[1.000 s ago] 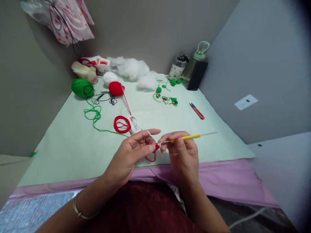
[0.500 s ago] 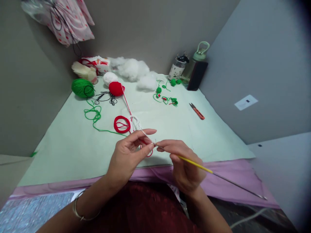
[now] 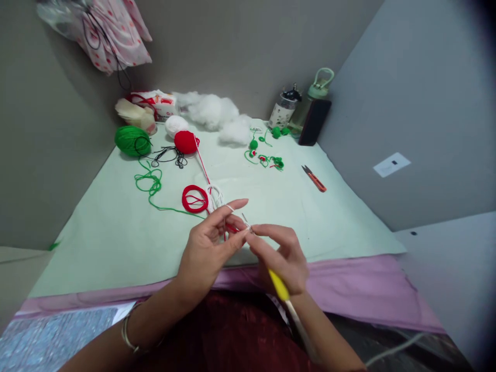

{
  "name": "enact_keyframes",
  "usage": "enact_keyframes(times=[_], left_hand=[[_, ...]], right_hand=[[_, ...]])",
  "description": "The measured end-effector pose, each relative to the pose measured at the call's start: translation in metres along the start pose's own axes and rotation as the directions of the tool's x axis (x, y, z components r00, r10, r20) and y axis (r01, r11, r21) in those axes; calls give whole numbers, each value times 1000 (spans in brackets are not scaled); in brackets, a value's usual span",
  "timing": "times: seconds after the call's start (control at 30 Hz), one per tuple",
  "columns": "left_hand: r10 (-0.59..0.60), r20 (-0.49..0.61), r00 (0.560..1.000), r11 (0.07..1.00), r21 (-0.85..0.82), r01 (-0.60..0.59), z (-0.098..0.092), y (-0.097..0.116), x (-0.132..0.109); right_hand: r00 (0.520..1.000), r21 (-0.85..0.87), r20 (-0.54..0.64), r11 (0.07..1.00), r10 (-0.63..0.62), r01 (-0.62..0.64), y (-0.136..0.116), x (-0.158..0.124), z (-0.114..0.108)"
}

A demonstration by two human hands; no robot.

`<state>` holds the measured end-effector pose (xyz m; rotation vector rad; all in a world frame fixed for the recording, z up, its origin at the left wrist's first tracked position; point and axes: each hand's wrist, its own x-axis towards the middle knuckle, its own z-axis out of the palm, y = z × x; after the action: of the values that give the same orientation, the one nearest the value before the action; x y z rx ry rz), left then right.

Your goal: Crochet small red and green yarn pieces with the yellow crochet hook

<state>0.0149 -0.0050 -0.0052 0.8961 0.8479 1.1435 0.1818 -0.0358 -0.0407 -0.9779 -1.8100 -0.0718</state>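
My left hand [image 3: 207, 248] pinches a small piece of yarn work between thumb and fingers, and a white strand passes over its raised index finger. My right hand [image 3: 282, 256] grips a crochet hook with a yellow handle [image 3: 279, 285]; the metal tip rises between the fingertips of both hands, which nearly touch. The worked piece is mostly hidden by the fingers. Just beyond my left hand lie a red yarn ring [image 3: 195, 199] and a loose white yarn coil [image 3: 215, 195]. A red strand and a white strand run back to the red yarn ball [image 3: 186, 142].
Green yarn ball [image 3: 132, 141], white yarn ball [image 3: 176, 126] and white stuffing [image 3: 213, 111] lie at the back. Small green pieces [image 3: 263, 160], orange snips [image 3: 314, 179], a dark phone [image 3: 315, 122] and a green-lidded bottle [image 3: 318, 90] are on the right.
My right hand has turned, and the hook's rear end has swung down toward me. Its tip now points up past the fingertips. My left hand has shifted slightly right.
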Motion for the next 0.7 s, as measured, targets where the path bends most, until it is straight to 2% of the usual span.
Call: enact_keyframes(times=[0.07,0.17,0.27,0.37,0.47,0.53,0.6,0.7], left_hand=[[-129,74,989,980,-146,138,0,0,1],[-277,161,947,912,-265,312,-4,1,4],[-242,113,964,928,-263,264,-11,4,8],[-170,83,982,963,-195,183,-13,5,10],[-132,109,985,979,-145,147,-11,3,9],[-127,151,980,983,-113,145,-9,1,7],[-132,175,976,985,-90,150,-8,0,6],[-125,142,982,987,-82,137,-6,0,6]], right_hand=[[1000,-47,-11,999,-16,15,0,0,3],[997,91,-66,996,32,-26,-1,3,3],[965,342,-87,918,246,-203,-3,10,-1],[885,571,-63,744,462,-348,-4,18,-3],[843,702,1,600,538,-384,-2,22,0],[853,711,42,584,520,-391,0,22,4],[864,691,56,606,500,-395,0,21,8],[871,632,18,670,490,-390,-2,19,10]])
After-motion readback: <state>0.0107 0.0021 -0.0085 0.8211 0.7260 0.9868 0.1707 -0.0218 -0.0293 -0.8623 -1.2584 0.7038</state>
